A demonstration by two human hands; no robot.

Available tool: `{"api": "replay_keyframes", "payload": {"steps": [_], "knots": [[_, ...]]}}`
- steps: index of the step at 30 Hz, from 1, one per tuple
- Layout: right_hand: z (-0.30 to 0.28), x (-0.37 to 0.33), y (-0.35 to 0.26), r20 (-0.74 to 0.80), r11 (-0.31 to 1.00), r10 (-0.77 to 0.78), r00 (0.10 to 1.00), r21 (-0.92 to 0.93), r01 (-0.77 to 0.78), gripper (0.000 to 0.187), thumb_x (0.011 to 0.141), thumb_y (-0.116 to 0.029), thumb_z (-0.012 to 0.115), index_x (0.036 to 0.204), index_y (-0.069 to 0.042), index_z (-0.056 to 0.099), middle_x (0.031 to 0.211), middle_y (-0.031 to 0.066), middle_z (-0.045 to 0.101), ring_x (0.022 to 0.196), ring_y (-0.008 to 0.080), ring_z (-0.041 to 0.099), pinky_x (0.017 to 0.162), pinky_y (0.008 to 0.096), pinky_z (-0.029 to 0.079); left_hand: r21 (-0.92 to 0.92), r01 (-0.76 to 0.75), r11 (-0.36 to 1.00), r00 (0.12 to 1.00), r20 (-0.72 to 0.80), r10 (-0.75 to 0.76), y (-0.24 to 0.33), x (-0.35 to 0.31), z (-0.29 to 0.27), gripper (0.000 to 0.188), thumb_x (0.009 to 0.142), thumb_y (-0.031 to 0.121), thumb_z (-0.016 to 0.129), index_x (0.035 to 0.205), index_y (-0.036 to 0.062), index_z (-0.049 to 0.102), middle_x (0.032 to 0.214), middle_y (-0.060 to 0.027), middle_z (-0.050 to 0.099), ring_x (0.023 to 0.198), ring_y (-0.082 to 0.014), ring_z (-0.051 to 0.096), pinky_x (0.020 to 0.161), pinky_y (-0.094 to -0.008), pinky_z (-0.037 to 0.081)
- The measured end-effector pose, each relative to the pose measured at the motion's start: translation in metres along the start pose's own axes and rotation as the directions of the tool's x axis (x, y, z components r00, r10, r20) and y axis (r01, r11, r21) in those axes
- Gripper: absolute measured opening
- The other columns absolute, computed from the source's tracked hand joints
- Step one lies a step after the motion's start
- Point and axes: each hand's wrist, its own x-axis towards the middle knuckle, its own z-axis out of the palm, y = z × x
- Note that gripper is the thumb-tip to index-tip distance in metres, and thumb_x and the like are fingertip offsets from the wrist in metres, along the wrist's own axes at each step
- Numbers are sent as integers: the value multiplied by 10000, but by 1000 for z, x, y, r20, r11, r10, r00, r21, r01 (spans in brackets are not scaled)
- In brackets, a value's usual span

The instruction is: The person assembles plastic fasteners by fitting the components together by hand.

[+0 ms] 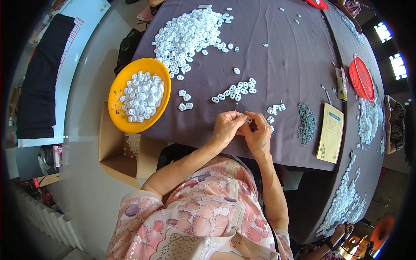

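Observation:
Both my hands meet over the table's front edge, fingers pinched together. My right hand (258,135) grips a small two-holed plastic piece (248,121), mostly covered by the fingers. My left hand (226,128) is closed against it at the fingertips; what it pinches is too small to make out. Just beyond them lies a loose group of white oval two-holed pieces (237,90). Right of my hands sits a small cluster of white pieces (274,109). A few more white pieces (186,100) rest to the left.
A yellow plate (113,93) heaped with white pieces overhangs the left table edge, above a cardboard box (117,162). Behind is a large white pile (188,34). To the right lie a grey-green heap (307,124), a yellow booklet (330,132) and a red basket (361,78). Another person's hands (340,234) show lower right.

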Motion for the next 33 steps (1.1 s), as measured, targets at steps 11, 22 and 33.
{"api": "replay_keyframes", "payload": {"steps": [11,22,33], "knots": [[1,-1,8,21,999,-45,999,12,44,234,705,-4,667,938,-17,644,804,82,631,682,168,630,610,271,497,62,-52,997,996,70,47,-9,7,-12,173,886,137,572,865,-29,619,765,-51,619,653,-98,605,576,-243,550],[-1,-2,11,39,993,-114,993,-34,115,228,701,-28,663,929,-24,649,874,117,644,755,262,650,648,307,515,-13,20,1000,993,116,-18,1,4,-13,142,884,103,558,847,-30,592,771,-75,620,663,-123,618,598,-271,569],[1,0,16,40,988,-151,988,-12,152,202,712,-26,652,914,-15,642,863,126,642,735,272,645,638,309,513,-7,33,999,994,108,-32,3,3,-13,125,874,85,566,827,-29,584,771,-77,616,674,-127,619,617,-280,574]]}}
